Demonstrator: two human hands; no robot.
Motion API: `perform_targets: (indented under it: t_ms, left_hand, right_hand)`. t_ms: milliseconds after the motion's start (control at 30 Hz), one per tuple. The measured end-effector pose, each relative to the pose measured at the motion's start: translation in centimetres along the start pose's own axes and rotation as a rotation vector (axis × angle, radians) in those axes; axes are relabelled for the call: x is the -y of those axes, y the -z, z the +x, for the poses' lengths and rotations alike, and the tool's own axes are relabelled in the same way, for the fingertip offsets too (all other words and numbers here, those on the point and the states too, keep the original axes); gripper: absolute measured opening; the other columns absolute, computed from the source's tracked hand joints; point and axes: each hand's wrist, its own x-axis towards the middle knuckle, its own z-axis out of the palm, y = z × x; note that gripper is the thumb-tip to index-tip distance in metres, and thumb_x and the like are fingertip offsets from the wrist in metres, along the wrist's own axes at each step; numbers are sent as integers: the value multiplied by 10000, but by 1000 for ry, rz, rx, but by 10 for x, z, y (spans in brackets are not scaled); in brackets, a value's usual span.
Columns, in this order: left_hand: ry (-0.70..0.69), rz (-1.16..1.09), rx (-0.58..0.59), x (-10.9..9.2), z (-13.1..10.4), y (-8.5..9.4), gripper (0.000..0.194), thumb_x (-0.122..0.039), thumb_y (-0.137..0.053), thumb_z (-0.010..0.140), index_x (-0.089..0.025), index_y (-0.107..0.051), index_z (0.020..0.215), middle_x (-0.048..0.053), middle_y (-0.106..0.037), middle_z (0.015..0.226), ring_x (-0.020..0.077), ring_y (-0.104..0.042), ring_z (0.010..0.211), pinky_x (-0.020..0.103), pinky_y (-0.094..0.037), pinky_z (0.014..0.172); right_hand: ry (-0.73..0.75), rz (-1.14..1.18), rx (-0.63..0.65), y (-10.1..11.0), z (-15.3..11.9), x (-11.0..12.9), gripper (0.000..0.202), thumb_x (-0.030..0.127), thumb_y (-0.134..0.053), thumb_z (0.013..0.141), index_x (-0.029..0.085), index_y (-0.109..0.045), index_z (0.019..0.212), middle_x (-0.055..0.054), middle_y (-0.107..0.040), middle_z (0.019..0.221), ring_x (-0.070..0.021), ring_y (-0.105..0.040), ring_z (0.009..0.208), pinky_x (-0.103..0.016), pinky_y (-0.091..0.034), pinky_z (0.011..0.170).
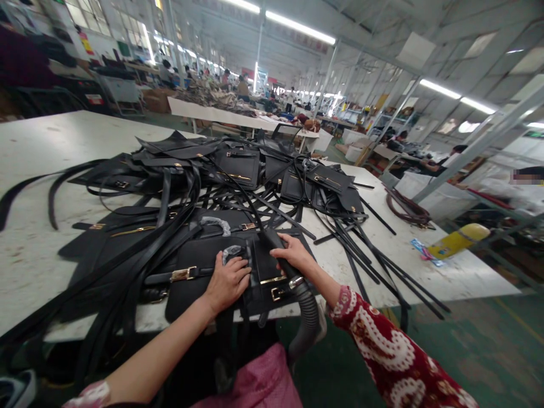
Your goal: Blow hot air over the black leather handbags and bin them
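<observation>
My left hand [228,281] rests on a black bag [208,249] at the table's front edge, its fingers lying across the front panel. Just above these fingers is the bag's top handle [233,251], wrapped in clear plastic. My right hand [295,253] is closed around the black handle of a vacuum hose [277,242], whose thin nozzle points up and away over the bags. From that grip a ribbed hose drops past the table edge. Gold buckles and a zip show on the bag's front.
More black bags [238,164] with long loose straps are piled across the white table [85,133]. To the right lie a yellow cylinder [459,241] and a coil of brown straps [406,207]. Further tables and several people fill the workshop behind.
</observation>
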Motion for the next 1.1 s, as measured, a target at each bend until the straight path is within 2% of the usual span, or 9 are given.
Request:
perform_targets:
  t_ms: [133,233,300,433,600,700,900,1000,1100]
  left_hand:
    - [44,-97,215,15,22,6,295,-236,-506,750,-235,-632,1016,91,-550,1180,284,-431,1151,630,-49,989]
    - [-17,-155,425,23,24,21,432,-212,-564,678,-284,-582,1104,73,-435,1313,336,-254,1268,652,-31,974]
    - [-50,-166,482,26,21,29,481,-198,-572,660,-300,-561,1130,59,-385,1355,357,-162,1296,662,-21,966]
    - [-53,-218,482,32,15,30,484,-153,-510,672,-271,-555,1140,67,-393,1351,344,-196,1289,656,-45,969]
    - [-9,-267,435,37,13,18,587,-28,-361,602,-234,-573,1109,52,-446,1313,289,-237,1286,621,-89,993]
    - [-31,-264,412,39,12,14,579,-28,-351,592,-237,-591,1076,39,-465,1298,271,-258,1281,603,-109,1000]
    - [-26,-249,384,42,10,10,526,-61,-363,615,-250,-611,1039,23,-487,1278,259,-279,1273,563,-146,1006]
    - [-30,-251,364,42,8,9,535,-57,-361,606,-245,-610,1040,18,-488,1276,252,-277,1273,550,-146,1012]
    - [-35,-240,356,41,7,9,551,-44,-359,589,-243,-610,1038,19,-490,1275,246,-277,1273,552,-135,1015]
  right_hand:
    - [-18,29,28,16,-55,-10,572,230,-610,673,237,-408,1209,15,-566,739,-134,-550,428,-241,-480,332]
    - [-76,38,98,20,-94,-17,602,210,-623,657,249,-416,1221,17,-573,733,-132,-549,417,-228,-473,329]
    - [-125,44,173,19,-114,-19,626,200,-622,659,263,-405,1243,21,-574,728,-126,-546,416,-211,-465,329]
    - [-175,58,284,9,-131,-19,648,195,-624,656,283,-405,1260,33,-561,704,-108,-527,413,-184,-450,329]
    - [-230,0,406,-12,-126,-18,672,224,-655,647,271,-410,1271,30,-562,712,-89,-504,409,-170,-413,364]
    - [-207,-129,388,-28,-121,-18,710,238,-703,610,262,-429,1264,12,-590,819,-86,-508,468,-173,-400,415]
    - [38,-321,326,-54,-126,-14,641,252,-716,597,235,-513,1205,14,-596,898,-166,-541,742,-222,-430,619]
    - [9,-280,360,-54,-138,-21,599,245,-709,601,233,-537,1174,29,-593,837,-140,-517,652,-201,-397,533]
    - [-45,-177,314,-52,-145,-30,570,216,-700,602,231,-550,1152,35,-596,845,-129,-515,637,-195,-393,523]
